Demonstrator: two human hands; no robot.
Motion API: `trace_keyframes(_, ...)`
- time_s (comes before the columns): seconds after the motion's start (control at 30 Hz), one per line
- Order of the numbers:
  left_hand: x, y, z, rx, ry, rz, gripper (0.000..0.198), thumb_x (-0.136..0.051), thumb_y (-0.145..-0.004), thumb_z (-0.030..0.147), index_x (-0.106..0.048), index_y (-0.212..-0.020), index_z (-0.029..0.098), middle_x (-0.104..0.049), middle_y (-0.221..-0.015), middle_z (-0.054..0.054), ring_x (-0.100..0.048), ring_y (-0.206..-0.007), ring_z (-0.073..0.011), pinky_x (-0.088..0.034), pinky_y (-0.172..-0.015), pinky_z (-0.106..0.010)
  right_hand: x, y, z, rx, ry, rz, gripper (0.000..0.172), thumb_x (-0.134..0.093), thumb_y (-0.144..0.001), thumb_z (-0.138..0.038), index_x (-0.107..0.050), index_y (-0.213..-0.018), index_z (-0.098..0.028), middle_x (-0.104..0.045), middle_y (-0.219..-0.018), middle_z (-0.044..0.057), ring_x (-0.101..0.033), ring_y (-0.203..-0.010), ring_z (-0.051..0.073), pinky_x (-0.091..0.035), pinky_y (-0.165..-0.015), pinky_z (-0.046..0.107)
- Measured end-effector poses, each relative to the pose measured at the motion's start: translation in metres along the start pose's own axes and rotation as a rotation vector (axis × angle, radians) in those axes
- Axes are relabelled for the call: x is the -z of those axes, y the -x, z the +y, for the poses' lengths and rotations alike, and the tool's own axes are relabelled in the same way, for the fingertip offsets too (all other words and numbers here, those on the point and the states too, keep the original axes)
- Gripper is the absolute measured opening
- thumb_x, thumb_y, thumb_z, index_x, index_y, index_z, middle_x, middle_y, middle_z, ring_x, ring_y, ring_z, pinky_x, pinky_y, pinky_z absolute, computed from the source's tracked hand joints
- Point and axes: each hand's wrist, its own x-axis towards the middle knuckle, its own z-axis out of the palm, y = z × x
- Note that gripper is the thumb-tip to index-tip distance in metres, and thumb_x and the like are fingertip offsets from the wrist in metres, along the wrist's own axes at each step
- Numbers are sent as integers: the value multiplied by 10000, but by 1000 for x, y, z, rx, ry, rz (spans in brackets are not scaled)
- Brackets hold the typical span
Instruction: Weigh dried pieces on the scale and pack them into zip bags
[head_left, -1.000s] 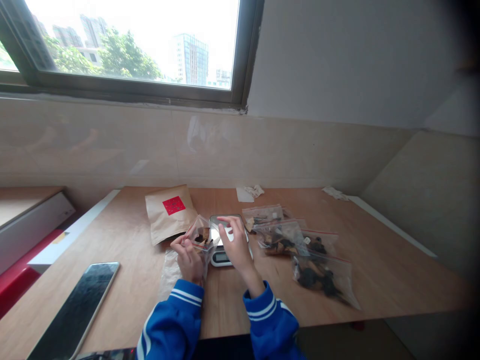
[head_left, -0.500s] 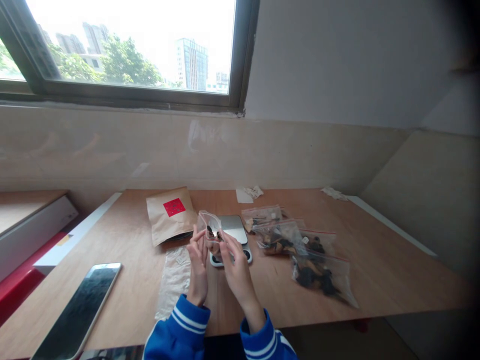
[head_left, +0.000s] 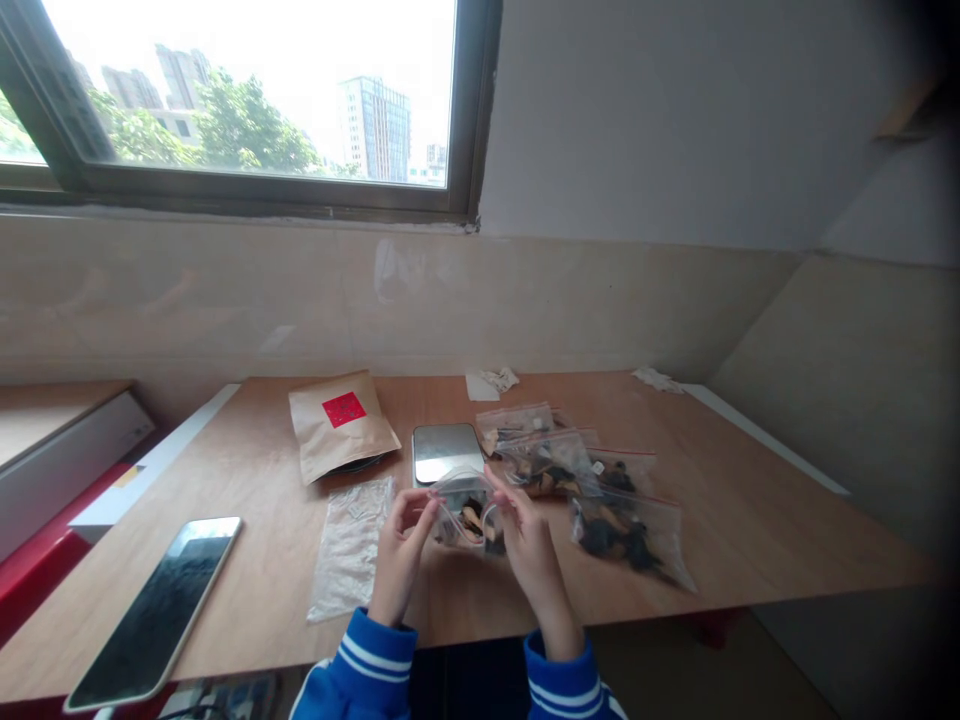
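Note:
Between my two hands is a clear zip bag [head_left: 472, 518], its mouth spread wide, with brown and black dried pieces inside. My left hand [head_left: 405, 545] pinches the bag's left edge between thumb and fingers. On the opposite edge is my right hand [head_left: 525, 535], its fingers along the rim and curled round that side. Just behind the bag lies a kitchen scale [head_left: 448, 452] with a silver plate; its front is partly hidden by the bag. A flat clear plastic bag [head_left: 351, 550] lies left of my left hand.
Several filled zip bags [head_left: 626, 535] lie to the right. A brown paper pouch [head_left: 341, 428] with a red label stands behind left. A phone [head_left: 161, 610] rests near the left edge. Crumpled paper [head_left: 499, 382] lies by the wall.
My hands have come down toward me and moved apart, off the scale's front. The zip bag has moved with them, and its mouth is now spread wider.

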Motion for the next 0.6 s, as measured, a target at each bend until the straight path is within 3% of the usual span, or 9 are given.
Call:
trace_keyframes(0.1, -6, 4, -1, 1, -40, -6, 270, -609, -793, 407, -603, -933, 176, -659, -903, -54, -637, -819, -180, -500, -769, -311, 0, 0, 8, 38, 58, 23, 484, -374, -928, -497, -547, -1281, -214, -543, -1322, 91, -481, -1250, 252, -354, -1061, 448)
trace_keyframes(0.27, 2, 7, 2, -37, -62, 217, 272, -606, -788, 433, -595, -857, 170, -627, -772, -18, -602, -723, -147, -485, -701, -269, 11, 3, 16, -1, 41, 125, 518, -287, -946, -510, -611, -1209, -203, -662, -1154, 95, -589, -1118, 249, -422, -993, 407)
trace_keyframes(0.43, 12, 10, -2, -35, -86, 138, 276, -607, -787, 433, -606, -866, 169, -621, -774, -12, -588, -700, -135, -472, -662, -248, 18, 6, 24, -62, -40, 88, 538, -364, -902, -571, -720, -953, -170, -722, -970, 92, -662, -930, 268, -500, -838, 338)
trace_keyframes(0.6, 16, 10, -14, -11, -81, 143, 291, -586, -802, 439, -611, -923, 176, -628, -833, -16, -586, -700, -124, -471, -673, -244, 16, 7, 40, -106, -85, -23, 469, -505, -828, -587, -701, -942, -177, -724, -903, 90, -665, -787, 237, -507, -677, 295)
